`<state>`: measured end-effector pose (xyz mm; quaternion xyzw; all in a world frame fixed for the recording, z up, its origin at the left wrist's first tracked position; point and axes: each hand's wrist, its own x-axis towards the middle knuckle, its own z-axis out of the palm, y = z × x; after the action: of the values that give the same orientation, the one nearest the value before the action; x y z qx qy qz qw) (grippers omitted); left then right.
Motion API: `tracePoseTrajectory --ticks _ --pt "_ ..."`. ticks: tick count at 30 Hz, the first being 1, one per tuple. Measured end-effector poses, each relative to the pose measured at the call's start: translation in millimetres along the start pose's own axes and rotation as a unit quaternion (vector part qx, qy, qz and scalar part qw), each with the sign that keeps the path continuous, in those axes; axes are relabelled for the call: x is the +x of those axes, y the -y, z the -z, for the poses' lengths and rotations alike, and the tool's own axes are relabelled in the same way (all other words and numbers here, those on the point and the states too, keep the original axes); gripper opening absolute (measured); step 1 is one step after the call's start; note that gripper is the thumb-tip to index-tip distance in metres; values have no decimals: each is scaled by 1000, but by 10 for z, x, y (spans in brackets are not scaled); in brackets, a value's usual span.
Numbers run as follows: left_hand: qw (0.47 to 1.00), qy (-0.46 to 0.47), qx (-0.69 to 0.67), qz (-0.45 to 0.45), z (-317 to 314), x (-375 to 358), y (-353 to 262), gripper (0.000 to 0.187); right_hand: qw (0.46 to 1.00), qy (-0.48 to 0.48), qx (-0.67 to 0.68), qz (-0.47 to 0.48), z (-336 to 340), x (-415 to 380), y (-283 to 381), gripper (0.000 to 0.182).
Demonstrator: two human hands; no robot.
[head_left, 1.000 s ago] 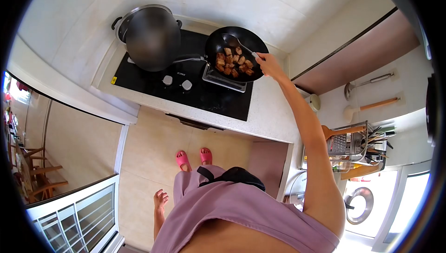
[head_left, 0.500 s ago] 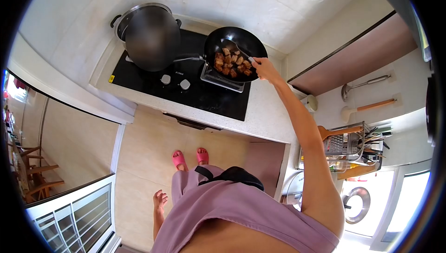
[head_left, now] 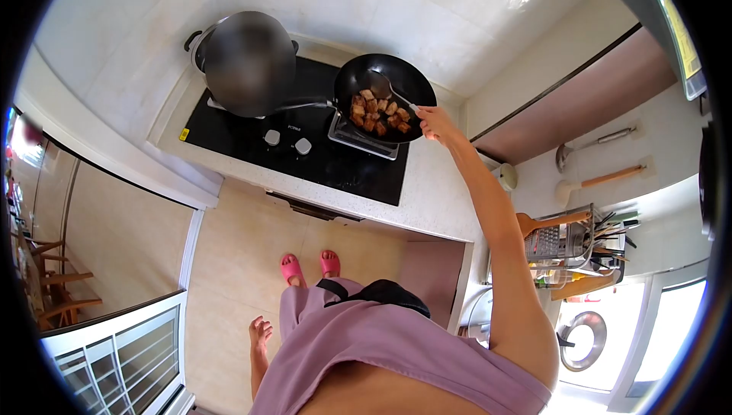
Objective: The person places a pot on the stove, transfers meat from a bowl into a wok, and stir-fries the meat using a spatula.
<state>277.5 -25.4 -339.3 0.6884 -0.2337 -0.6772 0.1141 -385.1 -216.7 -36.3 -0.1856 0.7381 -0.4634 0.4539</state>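
My right hand (head_left: 437,123) is wrapped round the handle of a cooking spatula (head_left: 402,98). Its dark head rests inside a black wok (head_left: 415,83), near the far edge of several browned chunks of meat (head_left: 370,114). The wok stands on the right burner of a black gas stove (head_left: 244,148), its long handle pointing left. Down beside my thigh hangs my left hand (head_left: 260,332), holding nothing, its fingers loosely bent and apart.
A steel pot (head_left: 198,50) stands on the left burner, mostly covered by a blurred dark oval. A wire rack of utensils (head_left: 560,239) is right of my arm. A ladle (head_left: 563,157) hangs on the wall. A white-framed door (head_left: 185,293) is at left.
The spatula head has shifted slightly left and away from me in the wok, and the meat chunks lie a little differently. The view has tilted slightly. My left hand stays at my side.
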Motion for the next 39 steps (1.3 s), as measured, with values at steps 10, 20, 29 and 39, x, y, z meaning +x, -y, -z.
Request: tracePoseTrajectory --ticks 10,20,29,39 --pt "999 31 -9 5 54 103 167 36 998 49 -28 19 -84 -268 73 38" --pt "1000 -16 -23 -13 -4 17 -25 35 967 -15 -213 141 -110 -343 86 34" --pt "1000 17 -9 -9 59 75 68 50 933 -21 -308 184 -161 -187 -113 36" --pt "1000 9 13 -25 113 -68 60 38 838 -146 -433 297 153 -260 72 32"
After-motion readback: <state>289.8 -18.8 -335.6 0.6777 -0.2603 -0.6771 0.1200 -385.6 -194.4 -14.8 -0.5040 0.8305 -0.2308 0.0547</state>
